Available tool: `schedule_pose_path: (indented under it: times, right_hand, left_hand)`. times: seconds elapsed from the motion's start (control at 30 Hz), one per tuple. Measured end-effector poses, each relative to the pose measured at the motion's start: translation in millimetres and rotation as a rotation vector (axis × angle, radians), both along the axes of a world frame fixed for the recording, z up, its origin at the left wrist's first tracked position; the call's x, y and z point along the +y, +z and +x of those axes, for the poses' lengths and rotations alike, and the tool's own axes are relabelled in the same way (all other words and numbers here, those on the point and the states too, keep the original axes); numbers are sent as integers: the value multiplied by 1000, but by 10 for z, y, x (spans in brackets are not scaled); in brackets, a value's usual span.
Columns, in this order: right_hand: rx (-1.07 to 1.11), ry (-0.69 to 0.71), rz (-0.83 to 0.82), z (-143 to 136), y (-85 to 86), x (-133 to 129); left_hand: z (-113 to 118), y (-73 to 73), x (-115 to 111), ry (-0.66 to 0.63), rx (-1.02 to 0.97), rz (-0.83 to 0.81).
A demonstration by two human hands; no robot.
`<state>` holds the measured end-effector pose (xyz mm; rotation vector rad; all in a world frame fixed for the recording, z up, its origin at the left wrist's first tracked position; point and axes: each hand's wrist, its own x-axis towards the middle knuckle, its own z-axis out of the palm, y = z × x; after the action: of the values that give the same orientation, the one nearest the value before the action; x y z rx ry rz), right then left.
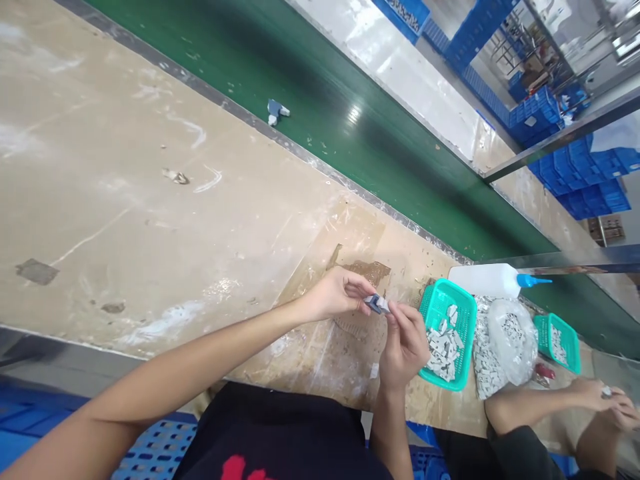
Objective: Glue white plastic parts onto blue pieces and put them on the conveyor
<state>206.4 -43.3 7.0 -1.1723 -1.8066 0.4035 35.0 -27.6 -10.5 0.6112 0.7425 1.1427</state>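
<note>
In front of my body, my left hand (341,293) pinches a small blue-grey and white plastic piece (375,303) between thumb and fingers. My right hand (406,339) grips the whitish right end of that same piece, so the fingertips of both hands nearly meet. Fingers cover part of it, and its exact kind is too small to make out. Just right of my right hand stands a green basket (473,333) holding many small white pieces (443,353). A similar grey and white piece (275,111) lies on the green conveyor belt (340,143).
Beyond the basket are a white bottle (485,280) with a blue nozzle, a clear bag (513,340) of small pieces and a smaller green basket (577,350). At right, a co-worker's hands (613,403) hold something small. A metal edge (320,163) separates the worn tabletop (125,220) from the belt.
</note>
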Motion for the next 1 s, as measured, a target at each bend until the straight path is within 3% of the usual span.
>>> schedule_pose_path:
  times: [0.37, 0.47, 0.63, 0.8, 1.0]
  right_hand:
    - [-32, 56, 59, -156, 37, -75]
    - [-66, 69, 17, -159, 14, -73]
    - [-61, 135, -178, -102, 72, 28]
    - [5, -60, -179, 94, 172, 14]
    - [87, -369, -177, 627, 12, -34]
  left_hand:
    - [31, 17, -101, 133, 146, 45]
    - [8, -11, -86, 112, 149, 38]
    - [11, -42, -59, -5, -18, 12]
    - [-62, -53, -17, -53, -184, -229]
    - [-160, -57, 44, 13, -275, -360]
